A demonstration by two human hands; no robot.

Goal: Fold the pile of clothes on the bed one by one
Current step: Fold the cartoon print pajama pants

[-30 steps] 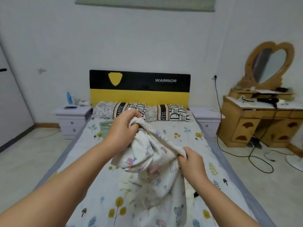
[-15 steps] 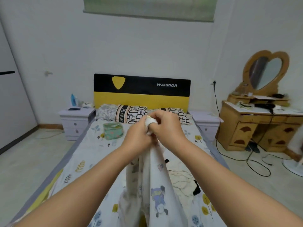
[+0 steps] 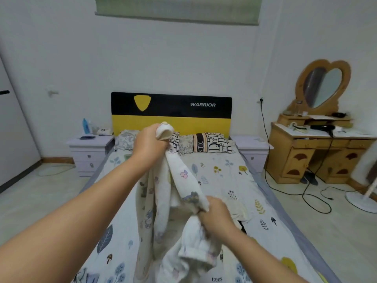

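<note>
The printed garment runs off the bottom edge; the left hand hides part of a pillow

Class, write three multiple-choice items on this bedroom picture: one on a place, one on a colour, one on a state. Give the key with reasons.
1. Where does the phone lie?
A. on the bedside table left of the bed
B. on the pillow
C. on the floor

2. What colour is the headboard's lower band?
A. red
B. yellow
C. green

3. What is the state of the printed garment?
A. folded flat on the bed
B. hanging on the wall
C. held up in both hands

Key: 1 A, it rests on the table top. 2 B, yellow shows under the black band. 3 C, the left hand grips its top and the right hand grips it lower.
</note>
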